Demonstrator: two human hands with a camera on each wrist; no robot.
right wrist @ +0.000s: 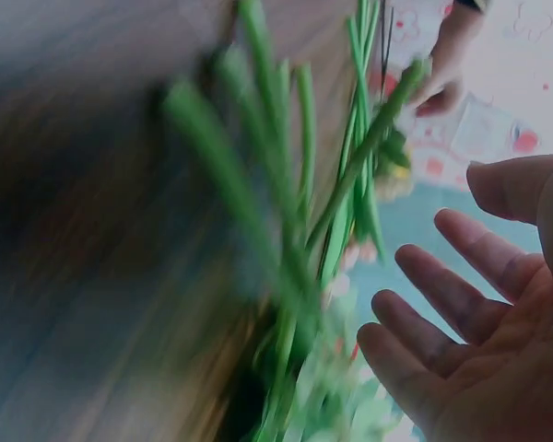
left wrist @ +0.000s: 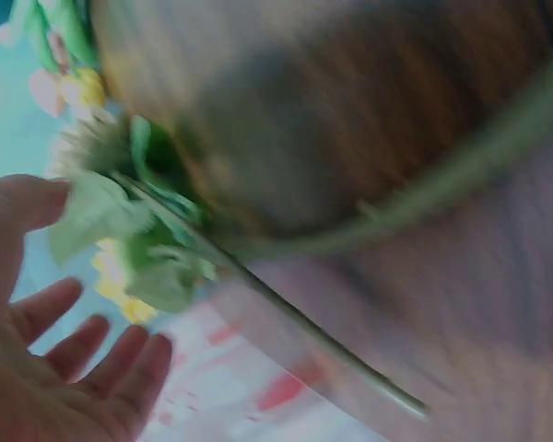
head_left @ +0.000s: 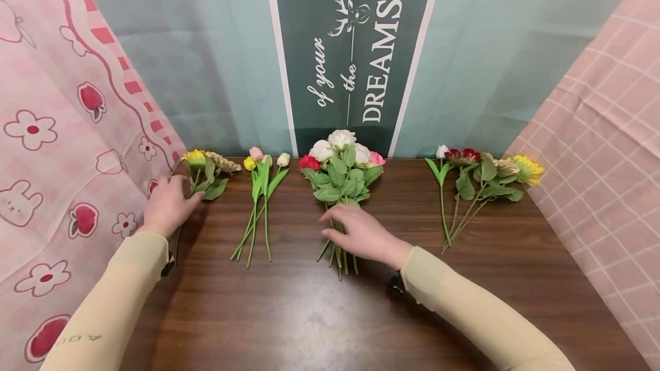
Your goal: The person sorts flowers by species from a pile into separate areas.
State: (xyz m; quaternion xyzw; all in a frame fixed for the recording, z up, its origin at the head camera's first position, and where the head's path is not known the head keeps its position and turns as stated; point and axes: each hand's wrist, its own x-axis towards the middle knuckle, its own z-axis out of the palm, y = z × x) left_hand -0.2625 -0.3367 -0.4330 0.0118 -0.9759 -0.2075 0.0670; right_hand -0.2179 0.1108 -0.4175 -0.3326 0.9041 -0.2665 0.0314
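Resting over the stems of the bouquet (head_left: 341,173), the right hand (head_left: 361,235) lies palm down with fingers straight and apart, gripping nothing; the right wrist view shows the same spread fingers (right wrist: 452,295) beside blurred green stems (right wrist: 286,230). The bouquet, white, red and pink blooms above leaves, lies on the counter (head_left: 309,314) at mid-back, heads toward the banner (head_left: 356,56).

Left hand (head_left: 169,205): at the far left of the bouquet, at the counter's edge, fingers relaxed and apart, fingertips just beside the leaves of the sunflower bunch (head_left: 208,170). In the left wrist view the open palm (left wrist: 46,368) sits next to that bunch's leaves (left wrist: 120,230), with one long stem (left wrist: 332,341) running past it; whether skin touches leaf I cannot tell, the frame is blurred.

Other items, relative to the bouquet:
- Tulips (head_left: 260,199), between the bouquet and the sunflower bunch, stems fanned toward the person.
- Mixed bunch (head_left: 479,179), to the right, well apart: white bud, red bloom, a yellow sunflower at its outer end.
- Pink patterned cloth (head_left: 57,130) beyond the left hand; pink checked cloth (head_left: 603,142) at far right.

Both sleeves are beige.
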